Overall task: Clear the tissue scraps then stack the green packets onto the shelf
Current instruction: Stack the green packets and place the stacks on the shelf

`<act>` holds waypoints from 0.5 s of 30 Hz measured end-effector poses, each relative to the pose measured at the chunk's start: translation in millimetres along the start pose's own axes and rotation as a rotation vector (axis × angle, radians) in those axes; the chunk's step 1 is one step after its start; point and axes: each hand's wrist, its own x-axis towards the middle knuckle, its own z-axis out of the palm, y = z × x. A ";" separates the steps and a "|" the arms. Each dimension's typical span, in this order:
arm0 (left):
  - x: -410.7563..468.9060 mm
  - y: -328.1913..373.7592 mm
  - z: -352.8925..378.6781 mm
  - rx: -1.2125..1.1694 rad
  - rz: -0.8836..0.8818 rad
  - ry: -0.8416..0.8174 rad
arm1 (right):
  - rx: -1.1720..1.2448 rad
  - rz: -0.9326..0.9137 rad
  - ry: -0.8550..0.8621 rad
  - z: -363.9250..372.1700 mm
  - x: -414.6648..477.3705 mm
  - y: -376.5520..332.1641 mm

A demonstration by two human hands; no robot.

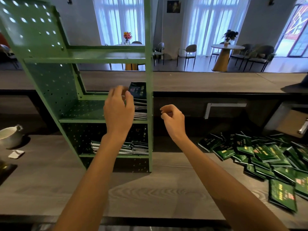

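Green heap: loose packets (260,154), dark green with pale lettering, lie jumbled and overlapping on the right side of the counter (158,194), well apart from the shelf.
Shelf: a pale green shelf (148,47) of perforated metal stands upright on the counter, left of centre, with three tiers in view; its top tier is bare.
Middle tier: a flat middle stack (140,107) of packets sits against the right post. One top packet (138,90) stands tilted on the stack, its face towards the camera.
Bottom tier: lower stacks (140,145) of packets lie side by side, partly hidden behind the left forearm.
Left hand: the left hand (119,110) is raised in front of the middle tier, just left of the stack, back towards the camera. Its fingers are loosely curved and spread, gripping nothing. Whether the fingertips touch the top packet cannot be told.
Right hand: the right hand (173,120) hangs in the air just right of the shelf's post, fingers loosely curled, thumb near the forefinger, holding nothing.
Tissue: one crumpled white scrap (16,154) lies on the counter at the far left, well apart from both hands.
Cup: a white cup (9,136) stands just behind the scrap.
Beyond the counter: a room with a round table (225,47), chairs and tall curtained windows.
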 end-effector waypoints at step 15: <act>-163.8 78.9 163.3 0.300 0.072 -0.661 | -0.701 0.031 -0.057 -190.1 -56.1 150.7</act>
